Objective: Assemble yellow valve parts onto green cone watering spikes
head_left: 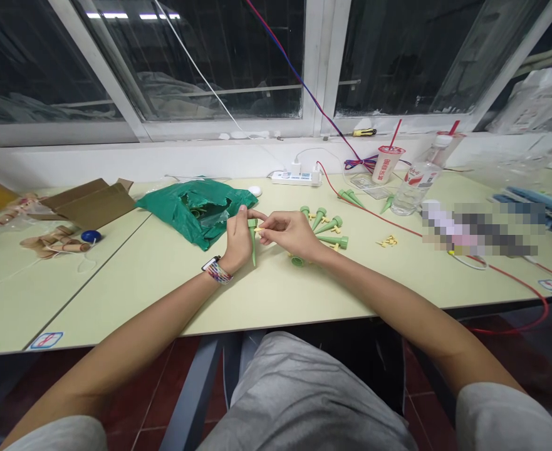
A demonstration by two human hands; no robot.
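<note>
My left hand [239, 241] clenches a green plastic spike [252, 247], held upright above the tabletop [276, 294], toward its front edge. My right hand [289, 233] pinches a small yellow piece [258, 231] right at the spike's top. More green spikes [326, 224] lie fanned just right, a green bag [195, 210] beyond.

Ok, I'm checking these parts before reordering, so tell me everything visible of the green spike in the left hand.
The green plastic spike is a slim stake, wider at the top, tapering to a point. It stands nearly upright, tip down, gripped by the left hand, whose fingers partly hide it. A small yellow piece held by the right hand sits beside its top.
</note>
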